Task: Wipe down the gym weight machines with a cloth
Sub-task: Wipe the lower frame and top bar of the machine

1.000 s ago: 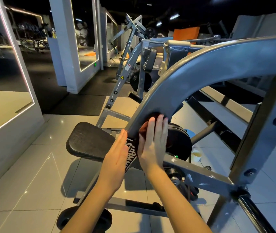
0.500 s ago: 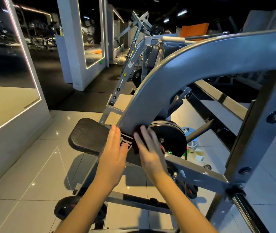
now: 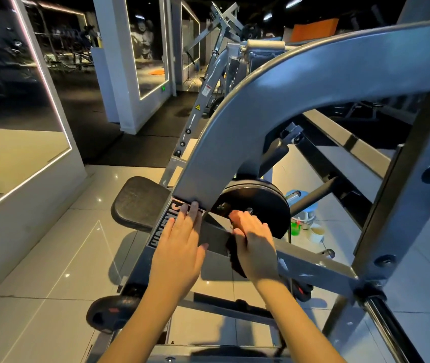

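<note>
Glossy pale floor tiles (image 3: 38, 271), black matting (image 3: 119, 150), light-edged mirror (image 3: 6, 100), white pillar (image 3: 111, 74), ceiling lamps (image 3: 294, 2)

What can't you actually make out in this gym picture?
Head view:
- The cloth: mostly hidden under the right hand, so its full shape is unclear.
- The label lettering on the frame: partly covered by the left hand.
- The blue bucket: partly behind the weight plate; contents unseen.
- The far equipment at left: dark and blurred.
</note>
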Demonstrator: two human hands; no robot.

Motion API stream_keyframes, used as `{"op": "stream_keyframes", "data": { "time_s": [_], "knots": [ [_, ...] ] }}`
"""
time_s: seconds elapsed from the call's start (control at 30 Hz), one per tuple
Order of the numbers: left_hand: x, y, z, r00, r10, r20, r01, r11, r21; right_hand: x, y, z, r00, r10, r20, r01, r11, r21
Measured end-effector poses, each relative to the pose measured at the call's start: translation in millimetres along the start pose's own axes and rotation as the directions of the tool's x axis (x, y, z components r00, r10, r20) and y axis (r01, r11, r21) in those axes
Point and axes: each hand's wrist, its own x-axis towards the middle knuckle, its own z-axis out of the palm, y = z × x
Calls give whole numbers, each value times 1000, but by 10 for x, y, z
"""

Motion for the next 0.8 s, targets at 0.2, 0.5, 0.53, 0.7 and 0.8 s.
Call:
{"op": "stream_keyframes", "data": {
  "time_s": [0.2,0.5,0.53,0.7,0.8],
  "knots": [
    [-7,28,40,1000,-20,-12,20,1000,-3,23,-380,84,990,11,140,-21,998,66],
    [-33,14,125,1000,-20,-9,20,999,49,63,-459,158,985,31,172,-44,996,75],
    [-34,4,117,1000,-16,-12,16,999,49,51,-491,146,984,-13,179,-1,997,79],
    [-21,-32,59,1000,13,-16,-12,999,42,-23,-3,-152,974,123,190,-165,961,222],
    [-21,26,53,1000,-18,-19,18,999,34,42,-95,-31,994,90,58,-96,988,119]
  ]
}}
